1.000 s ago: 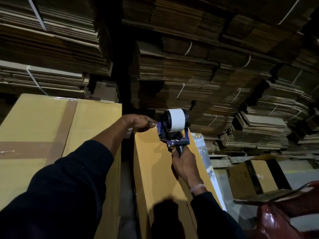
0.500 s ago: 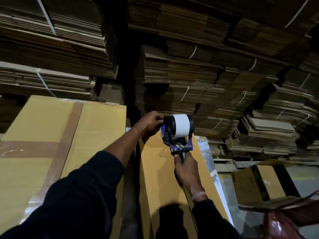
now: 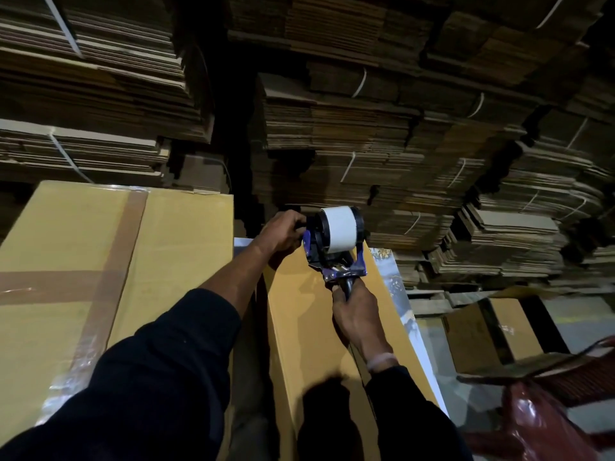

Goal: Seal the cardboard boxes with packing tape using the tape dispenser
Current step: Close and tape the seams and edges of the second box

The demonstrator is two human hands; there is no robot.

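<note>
A tall yellow-brown cardboard box [image 3: 309, 327] stands in the middle. At its far top edge sits a blue and black tape dispenser [image 3: 332, 244] with a white roll. My right hand [image 3: 354, 311] grips the dispenser's handle from below. My left hand [image 3: 283, 232] reaches over the box's far left corner, fingers curled against the left side of the dispenser; what they hold is hidden. To the left stands a second large box [image 3: 83, 261] with crossed brown tape strips on it.
Strapped stacks of flattened cardboard [image 3: 382, 144] fill the whole background. A narrow dark gap separates the two boxes. A smaller open box [image 3: 482, 331] sits on the floor at right, and a red plastic chair [image 3: 545, 420] stands at the lower right.
My left hand moved right from the box's far corner up against the dispenser's side. The dispenser and my right hand stayed near the far edge, and the view shifted slightly.
</note>
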